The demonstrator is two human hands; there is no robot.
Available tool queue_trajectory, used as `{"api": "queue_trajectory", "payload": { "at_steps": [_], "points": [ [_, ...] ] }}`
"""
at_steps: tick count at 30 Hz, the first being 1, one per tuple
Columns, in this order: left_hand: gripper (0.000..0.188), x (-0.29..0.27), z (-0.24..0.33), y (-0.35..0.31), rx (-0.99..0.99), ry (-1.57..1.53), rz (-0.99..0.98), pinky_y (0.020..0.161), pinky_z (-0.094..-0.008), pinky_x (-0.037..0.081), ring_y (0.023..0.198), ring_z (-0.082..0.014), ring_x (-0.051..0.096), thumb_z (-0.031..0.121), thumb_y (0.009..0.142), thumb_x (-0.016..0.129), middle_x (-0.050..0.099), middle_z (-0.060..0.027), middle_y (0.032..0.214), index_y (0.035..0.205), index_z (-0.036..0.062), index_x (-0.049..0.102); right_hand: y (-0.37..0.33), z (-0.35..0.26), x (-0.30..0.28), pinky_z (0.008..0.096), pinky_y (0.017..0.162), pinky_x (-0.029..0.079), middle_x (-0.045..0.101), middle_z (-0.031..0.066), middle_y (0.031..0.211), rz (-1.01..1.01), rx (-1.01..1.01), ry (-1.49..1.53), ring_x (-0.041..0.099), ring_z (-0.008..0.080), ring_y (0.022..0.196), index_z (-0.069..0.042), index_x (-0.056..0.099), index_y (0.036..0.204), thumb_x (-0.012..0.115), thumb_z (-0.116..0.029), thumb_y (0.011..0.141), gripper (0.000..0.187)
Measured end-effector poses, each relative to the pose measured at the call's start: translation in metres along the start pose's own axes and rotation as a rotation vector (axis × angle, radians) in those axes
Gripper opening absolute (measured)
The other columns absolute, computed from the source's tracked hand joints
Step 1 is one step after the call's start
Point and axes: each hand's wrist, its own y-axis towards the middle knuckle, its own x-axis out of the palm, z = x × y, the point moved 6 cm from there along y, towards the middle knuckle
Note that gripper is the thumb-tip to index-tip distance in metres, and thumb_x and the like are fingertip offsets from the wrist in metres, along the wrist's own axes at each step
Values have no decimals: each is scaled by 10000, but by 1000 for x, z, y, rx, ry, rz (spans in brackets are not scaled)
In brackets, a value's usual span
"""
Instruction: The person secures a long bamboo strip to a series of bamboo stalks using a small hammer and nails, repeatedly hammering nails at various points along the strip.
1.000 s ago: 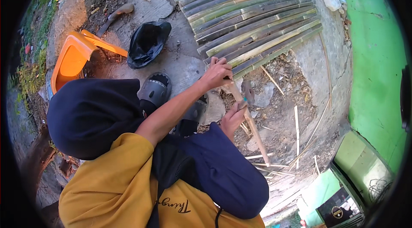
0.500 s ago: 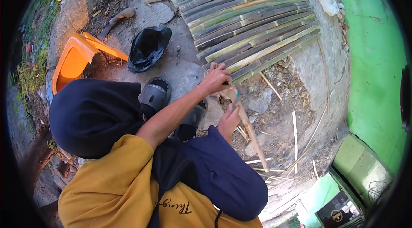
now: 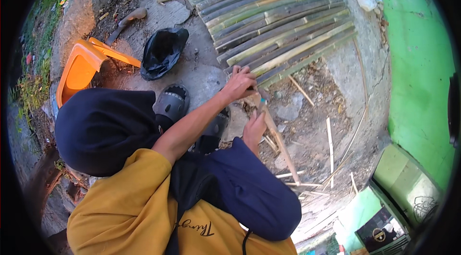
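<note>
Between my bent knees my left arm reaches forward, and my left hand (image 3: 241,83) is closed over the upper end of a tan bamboo strip (image 3: 280,144). The strip slants down to the right, its lower end among loose slivers. My right hand (image 3: 254,128) is closed beside the strip, just below the left, around a small knife-like tool (image 3: 263,102) with a teal band. The fingers hide most of this tool, so its exact kind is unclear. Right beyond my left hand lies the near edge of a mat of bamboo slats (image 3: 283,24), green, grey and tan.
An orange plastic chair (image 3: 79,70) lies at the left beside a black plastic bag (image 3: 163,53). Behind them is a tool with a curved wooden handle (image 3: 132,16). Pale bamboo slivers (image 3: 330,152) litter the dirt at right. A green wall (image 3: 413,63) bounds the right side.
The whole view has shifted slightly. My right hand and its tool have moved only a little along the strip; my left hand keeps its grip at the upper end.
</note>
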Motion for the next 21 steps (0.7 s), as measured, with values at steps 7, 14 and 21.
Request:
{"api": "queue_trajectory", "payload": {
  "at_steps": [7, 14, 21],
  "points": [
    [160, 9, 9, 0, -3, 3, -52, 888, -452, 301, 989, -213, 521, 273, 718, 849, 602, 47, 849, 753, 176, 727, -9, 13, 5, 605, 739, 503, 682, 350, 907, 49, -13, 44, 664, 561, 884, 59, 533, 1287, 569, -247, 1062, 381],
    [174, 5, 4, -4, -25, -99, 12, 910, -444, 299, 993, -207, 525, 280, 698, 869, 607, 51, 827, 755, 182, 738, -12, 7, -3, 584, 707, 511, 688, 352, 936, 109, -36, 53, 674, 546, 895, 64, 526, 1281, 564, -250, 1064, 384],
    [170, 3, 8, 3, 12, -95, 37, 886, -451, 300, 962, -215, 519, 277, 679, 857, 604, 48, 824, 732, 182, 726, -9, 8, -9, 585, 694, 519, 685, 346, 939, 170, -42, 214, 677, 540, 868, 43, 527, 1264, 548, -254, 1064, 357]
  ]
}}
